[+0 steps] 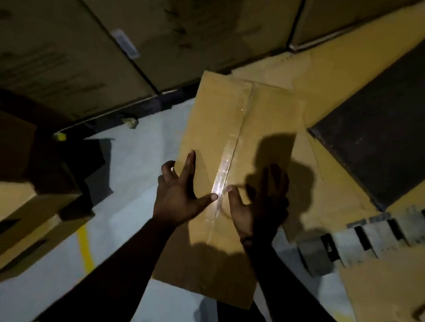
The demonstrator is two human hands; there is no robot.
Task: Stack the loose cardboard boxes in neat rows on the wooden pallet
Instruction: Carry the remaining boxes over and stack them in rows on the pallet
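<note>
Left hand (178,192), right hand (259,205) splayed

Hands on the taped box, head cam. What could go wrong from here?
1. The left hand and right hand lie spread on top of the taped box, not under it; a push or lift may slip.
2. The box looks skewed to the pallet slats, so the row may end crooked.
3. Shadow hides its near end.

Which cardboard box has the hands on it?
The long taped box in the middle, with shiny tape down its top seam. The left hand and right hand rest on it; the boxes at left go untouched.
</note>
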